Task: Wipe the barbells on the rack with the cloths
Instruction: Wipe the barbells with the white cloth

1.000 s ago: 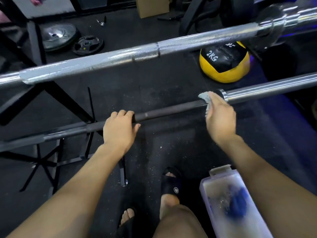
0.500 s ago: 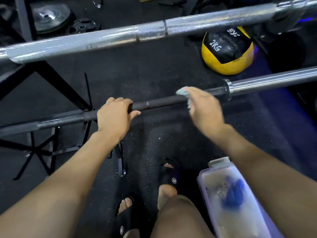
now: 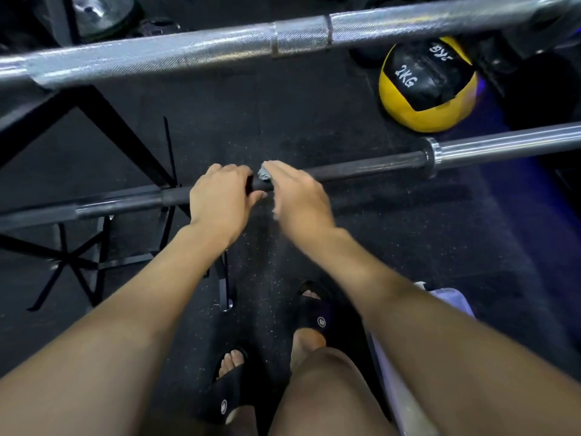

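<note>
While the left hand [image 3: 221, 196] curls over the dark barbell [image 3: 361, 166] to steady it on the rack [image 3: 94, 111], the right hand [image 3: 298, 196] presses a small grey cloth [image 3: 265, 175] around the same shaft, its fingers wrapped over the bar with the cloth bunched beneath them. The two hands sit just beside each other near the middle of the shaft, the cloth touching the left thumb side. A second, silver barbell [image 3: 220, 47] lies above on the rack, not yet being wiped.

The likeliest trouble is the cloth running into the left hand: with so little gap between them, another stroke leftward would probably jam against the fingers and leave the covered stretch of bar untouched unless the grip shifts. The cloth shows only as a small wad, so it may slip out from under the palm if pressure eases. The bar could also roll in its supports if the steadying grip loosens, though how firmly it is seated cannot be told. A pale plastic tub [image 3: 440, 297] stands just beside the person's right foot on the floor, close enough to be kicked; a yellow and black medicine ball [image 3: 424, 114] rests beyond the bar.
</note>
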